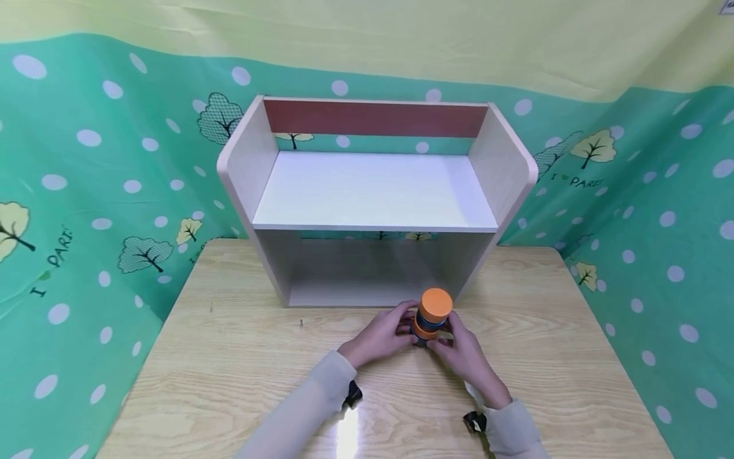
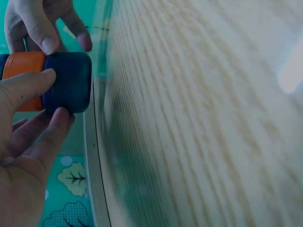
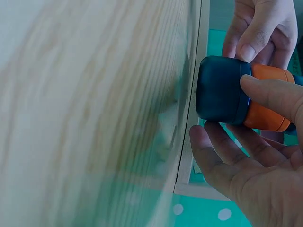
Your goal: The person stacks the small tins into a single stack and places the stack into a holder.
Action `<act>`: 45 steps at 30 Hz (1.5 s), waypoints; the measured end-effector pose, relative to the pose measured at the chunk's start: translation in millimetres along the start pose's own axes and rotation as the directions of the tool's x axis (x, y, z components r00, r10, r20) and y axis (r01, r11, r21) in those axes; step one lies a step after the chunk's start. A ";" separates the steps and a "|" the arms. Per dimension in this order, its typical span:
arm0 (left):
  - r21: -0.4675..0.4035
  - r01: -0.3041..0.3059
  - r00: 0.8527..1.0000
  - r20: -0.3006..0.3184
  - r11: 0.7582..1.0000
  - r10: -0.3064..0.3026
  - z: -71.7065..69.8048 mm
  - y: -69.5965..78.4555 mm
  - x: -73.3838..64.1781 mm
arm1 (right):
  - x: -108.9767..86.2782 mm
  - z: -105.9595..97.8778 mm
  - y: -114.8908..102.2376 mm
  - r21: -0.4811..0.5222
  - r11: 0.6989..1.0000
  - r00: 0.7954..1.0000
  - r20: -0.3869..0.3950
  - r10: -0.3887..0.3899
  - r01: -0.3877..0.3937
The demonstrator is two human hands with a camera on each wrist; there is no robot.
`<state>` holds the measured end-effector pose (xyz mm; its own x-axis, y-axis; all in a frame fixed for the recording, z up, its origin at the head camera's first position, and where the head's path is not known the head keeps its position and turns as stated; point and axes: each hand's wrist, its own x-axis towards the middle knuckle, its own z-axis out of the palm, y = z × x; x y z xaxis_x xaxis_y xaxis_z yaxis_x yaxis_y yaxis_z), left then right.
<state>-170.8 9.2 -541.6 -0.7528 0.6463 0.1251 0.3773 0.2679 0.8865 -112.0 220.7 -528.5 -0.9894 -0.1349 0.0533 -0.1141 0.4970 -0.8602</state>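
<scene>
From opposite sides, the left hand and right hand pinch the orange-and-navy cylinder stack low between their fingers, probably steadying what rises above them.

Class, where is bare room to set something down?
Free: the upper shelf and lower shelf, between side panels; the table left of the left hand, and between the right hand and curtain. Crowded: before the lower shelf's right end, where both hands hold the stack.

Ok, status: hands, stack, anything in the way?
Left hand and right hand both gripping stack. Stack orange on top, dark at base. Shelf just beyond, only likely obstacle in view.
</scene>
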 end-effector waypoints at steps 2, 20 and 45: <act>-0.001 0.001 1.000 -0.004 1.000 -0.001 -2.3 1.0 -3.1 | 0.5 2.2 -1.9 0.003 1.000 1.000 0.002 -0.014 0.014; -0.029 0.028 0.998 -0.051 0.999 -0.030 -19.4 1.5 -29.8 | 6.4 20.6 -21.4 -0.007 0.999 0.998 0.034 -0.046 0.047; -0.014 0.049 0.992 -0.118 0.999 -0.050 -40.2 5.4 -68.0 | 11.8 45.0 -40.6 -0.018 0.993 0.985 0.130 -0.110 0.113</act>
<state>-139.2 -62.0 -527.4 -0.8294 0.5428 0.1322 0.3322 0.2888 0.8979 -115.1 160.4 -515.7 -0.9507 -0.2994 0.0810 -0.2271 0.4942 -0.8392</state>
